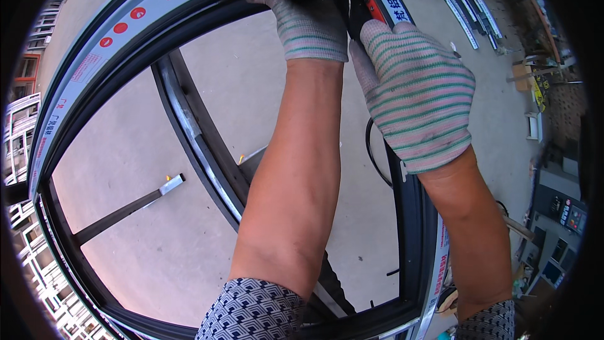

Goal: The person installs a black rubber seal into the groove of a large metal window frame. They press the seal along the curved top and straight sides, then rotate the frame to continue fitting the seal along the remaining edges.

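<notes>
A large dark metal window frame (pixel 82 101) with white protective film fills the view. Both my hands wear striped knit gloves. My left hand (pixel 308 25) presses against the inner side of the frame's top rail near its upper right corner, fingers curled onto the dark seal channel. My right hand (pixel 415 88) is closed around a tool with a red and black body (pixel 371 6) held at that same corner. A thin black rubber strip (pixel 371 157) loops down below the right hand beside the frame's right upright (pixel 415 214).
A loose dark profile (pixel 189 126) leans diagonally under the frame and a shorter bar (pixel 126 208) lies on the concrete floor. More metal profiles (pixel 465 6) lie at the upper right. A machine with a control panel (pixel 566 214) stands at the right edge. White railings (pixel 19 138) line the left.
</notes>
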Motion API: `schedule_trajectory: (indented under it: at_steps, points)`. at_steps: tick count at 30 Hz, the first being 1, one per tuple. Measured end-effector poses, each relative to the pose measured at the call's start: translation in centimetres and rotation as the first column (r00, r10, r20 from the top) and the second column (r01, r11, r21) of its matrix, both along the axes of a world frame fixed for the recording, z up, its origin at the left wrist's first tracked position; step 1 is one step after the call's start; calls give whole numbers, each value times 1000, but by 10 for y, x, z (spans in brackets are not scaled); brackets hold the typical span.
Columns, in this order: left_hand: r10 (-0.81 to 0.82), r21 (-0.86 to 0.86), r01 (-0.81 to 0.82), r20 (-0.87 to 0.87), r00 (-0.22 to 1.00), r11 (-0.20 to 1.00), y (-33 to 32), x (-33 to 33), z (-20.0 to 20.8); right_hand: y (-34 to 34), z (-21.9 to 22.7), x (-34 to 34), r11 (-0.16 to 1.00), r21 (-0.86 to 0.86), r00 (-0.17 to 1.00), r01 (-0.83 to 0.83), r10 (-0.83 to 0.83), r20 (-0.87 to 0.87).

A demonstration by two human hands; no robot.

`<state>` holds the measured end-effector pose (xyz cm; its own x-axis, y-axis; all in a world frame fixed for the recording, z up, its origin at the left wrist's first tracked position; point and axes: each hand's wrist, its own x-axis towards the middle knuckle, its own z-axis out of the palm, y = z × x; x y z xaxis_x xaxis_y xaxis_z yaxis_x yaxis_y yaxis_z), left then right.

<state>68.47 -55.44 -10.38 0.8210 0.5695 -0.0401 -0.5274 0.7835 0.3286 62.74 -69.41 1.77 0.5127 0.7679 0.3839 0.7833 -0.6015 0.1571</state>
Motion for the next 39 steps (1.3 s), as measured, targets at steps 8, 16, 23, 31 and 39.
schedule_trajectory:
  at_steps: [8, 16, 23, 31, 39]
  points:
    - [23, -38, -25, -30, 999, 999, -19, 14, 2, -3, 7, 0, 999, 38, 1000, 3, -3, -10]
    - [-42, -32, 39, -120, 992, 999, -23, 25, -7, -2, 6, -2, 1000, 10, 999, 24, -24, -21]
    - [24, 68, -1, -332, 943, 998, -30, 29, -5, 1, 11, -4, 995, 79, 992, 54, -44, -117]
    - [20, 130, 1, -165, 986, 992, -31, 16, 0, -3, 2, 2, 998, 57, 1000, -7, 8, -15]
    - [-23, 140, 79, -367, 930, 987, -34, 0, 21, -2, 2, 0, 999, 38, 999, 31, -32, 24]
